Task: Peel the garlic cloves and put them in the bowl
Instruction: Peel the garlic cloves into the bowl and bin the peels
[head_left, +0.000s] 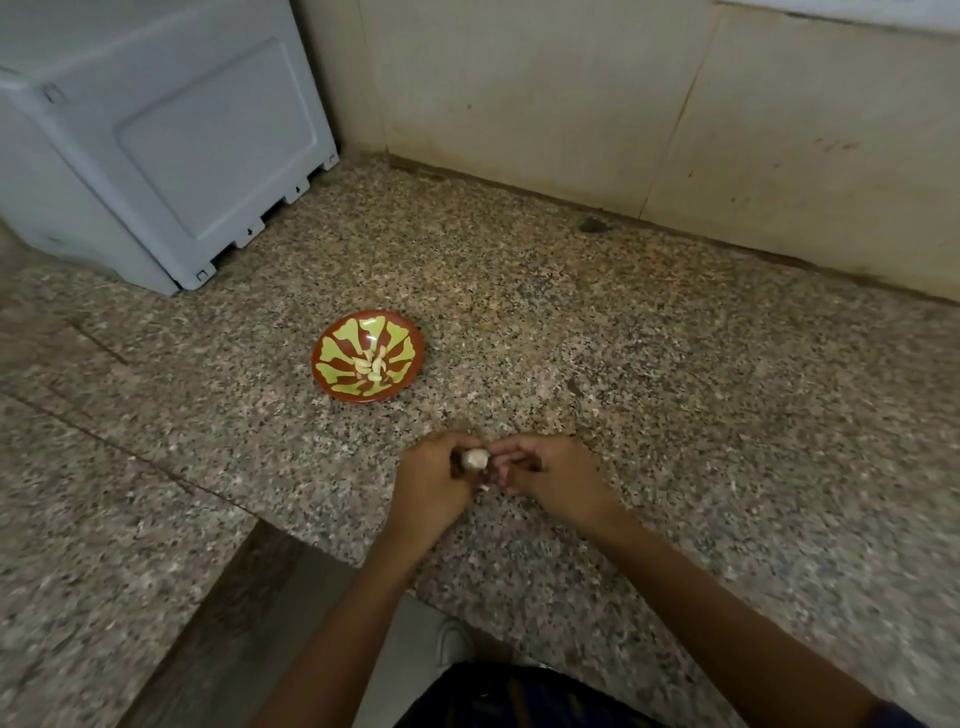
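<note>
Granite counter (649, 364), grey appliance (156, 145), bowl (332, 340) of cloves, hands pinching garlic (475, 459)

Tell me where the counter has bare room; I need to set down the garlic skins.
Bare granite lies right of the bowl up to the tiled wall, and between bowl and grey appliance. It is crowded only where both hands work the garlic.

speckled granite counter (675, 415), beige tiled wall (571, 93), grey plastic appliance (171, 130)
</note>
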